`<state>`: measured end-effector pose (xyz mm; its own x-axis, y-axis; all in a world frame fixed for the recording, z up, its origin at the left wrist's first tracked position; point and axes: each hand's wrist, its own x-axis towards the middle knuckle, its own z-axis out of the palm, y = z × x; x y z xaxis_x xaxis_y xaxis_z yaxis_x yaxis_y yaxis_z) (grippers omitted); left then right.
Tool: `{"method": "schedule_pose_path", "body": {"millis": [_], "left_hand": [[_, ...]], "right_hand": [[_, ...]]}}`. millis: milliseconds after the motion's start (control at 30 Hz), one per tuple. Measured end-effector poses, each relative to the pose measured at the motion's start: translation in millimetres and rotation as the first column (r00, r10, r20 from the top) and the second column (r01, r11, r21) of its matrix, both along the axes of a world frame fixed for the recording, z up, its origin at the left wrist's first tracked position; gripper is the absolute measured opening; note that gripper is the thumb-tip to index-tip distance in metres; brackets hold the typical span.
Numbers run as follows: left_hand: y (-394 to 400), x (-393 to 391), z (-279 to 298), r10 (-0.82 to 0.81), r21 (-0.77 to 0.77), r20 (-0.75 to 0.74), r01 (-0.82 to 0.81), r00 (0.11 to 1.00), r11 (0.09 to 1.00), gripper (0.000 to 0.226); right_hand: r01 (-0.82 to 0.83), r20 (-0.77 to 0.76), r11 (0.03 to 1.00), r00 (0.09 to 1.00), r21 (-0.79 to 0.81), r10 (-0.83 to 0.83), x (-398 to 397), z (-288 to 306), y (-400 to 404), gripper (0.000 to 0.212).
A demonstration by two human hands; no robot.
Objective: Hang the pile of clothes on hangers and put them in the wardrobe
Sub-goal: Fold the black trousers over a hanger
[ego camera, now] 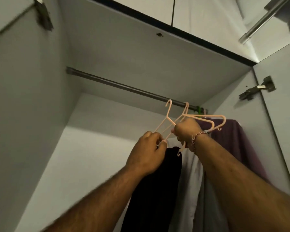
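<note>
Inside the open wardrobe a dark metal rail (117, 84) runs from upper left to lower right. My left hand (147, 153) pinches the end of a pale pink hanger (167, 118) whose hook is just off the rail. My right hand (187, 131), with a thread band on the wrist, grips other pink hangers (208, 121) that hook over the rail. A black garment (157, 190) hangs below my left hand. A white garment (190, 178) and a purple garment (236, 141) hang further right.
The wardrobe's grey left wall (28, 114) and top panel (149, 61) enclose the space. An open door with a metal hinge (258, 88) stands at the right. A green hanger hook (198, 109) sits on the rail's right end. The rail's left part is bare.
</note>
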<state>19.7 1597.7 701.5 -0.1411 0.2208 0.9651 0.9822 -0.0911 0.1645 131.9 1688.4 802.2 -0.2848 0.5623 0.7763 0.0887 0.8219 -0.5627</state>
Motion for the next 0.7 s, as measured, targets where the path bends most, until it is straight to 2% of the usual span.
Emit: {"method": "schedule_pose_path", "body": {"millis": [133,333,500,567,700], "left_hand": [[29.1,-6.5,16.0,0.024,-0.028,-0.182,-0.029,0.983,0.999,0.017],[63.9,-2.1,34.8,0.101,-0.003,-0.338,-0.109,0.936,0.994,0.020],[80.3,-13.5,51.4,0.206,0.014,-0.380,-0.217,0.902,0.976,0.021],[85.4,-18.6,57.2,0.229,0.026,-0.367,-0.236,0.901,0.971,0.021],[98.0,-23.2,59.3,0.244,0.021,-0.352,-0.253,0.904,0.967,0.023]], "right_hand": [[0.188,-0.052,0.972,0.982,0.140,-0.182,10.8,27.2,26.2,0.014],[0.227,-0.078,0.943,0.974,0.243,-0.214,6.6,54.0,60.0,0.014],[0.217,-0.155,0.934,0.972,0.283,-0.179,-1.9,80.4,82.4,0.015],[0.252,-0.183,0.921,0.962,0.296,-0.204,0.2,89.6,87.1,0.022],[0.306,-0.012,0.879,0.946,0.366,-0.324,3.1,93.1,92.3,0.016]]}}
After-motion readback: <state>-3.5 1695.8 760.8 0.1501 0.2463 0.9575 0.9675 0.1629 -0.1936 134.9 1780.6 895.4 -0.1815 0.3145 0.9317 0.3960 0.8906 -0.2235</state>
